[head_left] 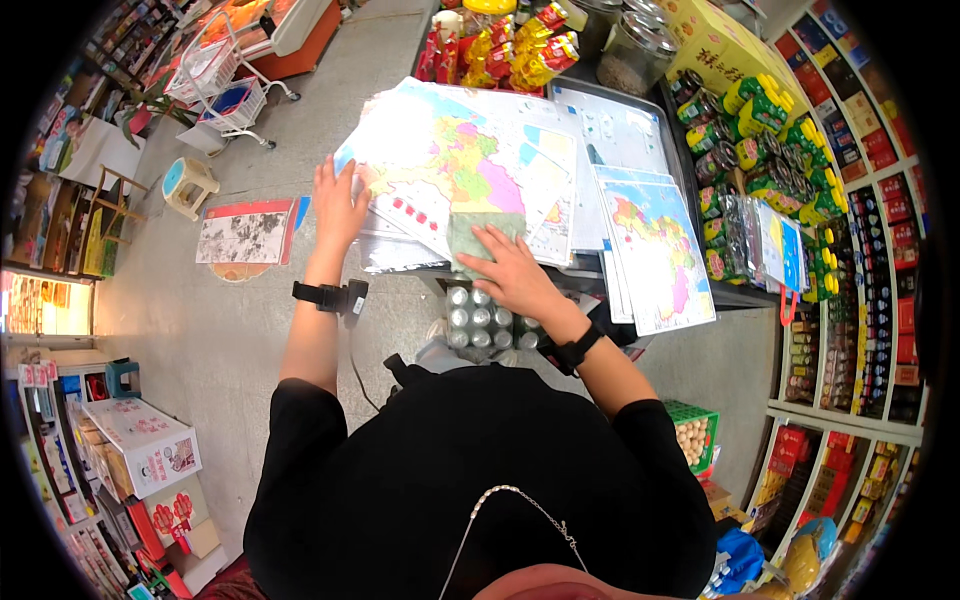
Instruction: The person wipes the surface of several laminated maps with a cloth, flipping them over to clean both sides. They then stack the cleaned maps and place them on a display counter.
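A stack of colourful laminated map sheets [470,150] lies on a dark counter in front of me. My left hand [338,205] grips the left edge of the stack. My right hand [505,265] presses flat on a grey-green cloth [468,235] that rests on the near part of the top map. Another map sheet [655,250] lies to the right on the counter, partly over its edge. Both wrists carry black bands.
Yellow snack packs [520,50] and glass jars [640,45] stand at the counter's far end. Green and yellow cans [760,130] fill the right side, with shelves of red boxes [880,250] beyond. Bottles [480,320] sit below the counter. A stool [187,185] and floor poster [245,235] lie left.
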Motion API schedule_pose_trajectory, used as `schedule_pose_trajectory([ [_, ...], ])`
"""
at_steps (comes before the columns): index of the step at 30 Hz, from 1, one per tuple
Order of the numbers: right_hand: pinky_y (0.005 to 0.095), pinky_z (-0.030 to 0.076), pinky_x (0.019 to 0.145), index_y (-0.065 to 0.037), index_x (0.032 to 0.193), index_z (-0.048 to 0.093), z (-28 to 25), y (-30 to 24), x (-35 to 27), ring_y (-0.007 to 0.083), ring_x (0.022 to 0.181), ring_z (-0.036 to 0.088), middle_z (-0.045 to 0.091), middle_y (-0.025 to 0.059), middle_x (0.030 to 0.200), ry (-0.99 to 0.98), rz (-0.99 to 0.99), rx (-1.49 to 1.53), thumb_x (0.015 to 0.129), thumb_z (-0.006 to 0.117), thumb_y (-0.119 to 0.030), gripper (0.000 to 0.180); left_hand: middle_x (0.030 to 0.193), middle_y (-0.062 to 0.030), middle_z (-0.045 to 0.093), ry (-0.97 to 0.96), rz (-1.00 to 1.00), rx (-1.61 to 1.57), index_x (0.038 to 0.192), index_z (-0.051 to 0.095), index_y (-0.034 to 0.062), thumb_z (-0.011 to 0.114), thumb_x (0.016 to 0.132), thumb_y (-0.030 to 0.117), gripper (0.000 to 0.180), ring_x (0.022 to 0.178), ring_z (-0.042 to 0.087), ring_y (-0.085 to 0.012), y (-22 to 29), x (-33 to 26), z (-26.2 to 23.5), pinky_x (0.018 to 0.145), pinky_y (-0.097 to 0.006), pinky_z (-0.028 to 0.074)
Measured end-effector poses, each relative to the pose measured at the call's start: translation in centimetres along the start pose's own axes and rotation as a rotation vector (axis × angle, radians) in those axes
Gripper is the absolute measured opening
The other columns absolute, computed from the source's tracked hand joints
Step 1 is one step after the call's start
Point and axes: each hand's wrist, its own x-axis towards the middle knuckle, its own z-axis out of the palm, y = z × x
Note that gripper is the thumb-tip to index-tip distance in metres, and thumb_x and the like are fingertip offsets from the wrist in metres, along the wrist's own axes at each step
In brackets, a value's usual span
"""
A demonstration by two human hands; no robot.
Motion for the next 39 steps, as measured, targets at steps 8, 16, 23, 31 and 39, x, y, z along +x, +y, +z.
schedule_pose_trajectory([
  [8, 0.0602, 0.029, 0.101, -0.015, 0.131, 0.048, 0.8, 6.0, 0.9, 0.0420, 0.133, 0.028, 0.029, 0.0209, 0.145, 0.264, 0.279, -0.088, 0.084, 0.056, -0.011, 0.048, 0.114, -0.0211, 0.060, -0.092, -0.363, -0.522, 0.127, 0.045, -0.0045, 0.063, 0.086, 0.029, 0.056, 0.102, 0.061, -0.0296, -7.2, 0.7, 2.4, 0.083, -0.036, 0.049],
  [16, 0.0592, 0.030, 0.102, -0.012, 0.133, 0.046, 1.0, 2.4, 4.4, 0.0462, 0.132, 0.026, 0.027, 0.0259, 0.145, -0.082, -0.034, -0.005, 0.074, 0.051, 0.004, 0.061, 0.087, -0.0075, 0.065, -0.155, -0.708, -1.057, 0.112, 0.051, 0.0004, 0.060, 0.088, 0.021, 0.032, 0.074, 0.064, -0.0113, -6.6, 1.5, 1.6, 0.057, -0.023, 0.049],
  [23, 0.0489, 0.026, 0.108, -0.008, 0.135, 0.042, 2.4, 3.1, 9.4, 0.0456, 0.132, 0.028, 0.030, 0.0296, 0.141, 0.093, 0.296, -0.132, 0.075, 0.054, 0.001, 0.062, 0.086, -0.0056, 0.066, -0.372, -0.756, -1.363, 0.113, 0.050, 0.0035, 0.057, 0.091, 0.025, 0.032, 0.068, 0.065, -0.0109, -7.3, 1.2, -0.2, 0.056, -0.020, 0.049],
  [31, 0.0473, 0.026, 0.110, -0.016, 0.139, 0.040, 3.3, -5.5, 19.3, 0.0407, 0.136, 0.023, 0.023, 0.0221, 0.148, -0.167, -0.127, 0.116, 0.070, 0.056, 0.005, 0.074, 0.104, -0.0103, 0.062, -0.755, -0.484, -1.516, 0.134, 0.039, 0.0016, 0.057, 0.090, 0.021, 0.051, 0.083, 0.065, -0.0149, -7.6, 0.0, -1.3, 0.068, -0.026, 0.056],
  [39, 0.0450, 0.025, 0.110, -0.018, 0.141, 0.037, -0.4, 6.6, 17.7, 0.0421, 0.136, 0.023, 0.023, 0.0249, 0.148, -0.105, 0.313, -0.020, 0.075, 0.055, 0.002, 0.071, 0.112, -0.0155, 0.061, -0.811, -0.495, -1.593, 0.137, 0.033, 0.0002, 0.052, 0.091, 0.019, 0.053, 0.086, 0.068, -0.0226, -7.0, -0.6, -2.4, 0.074, -0.031, 0.059],
])
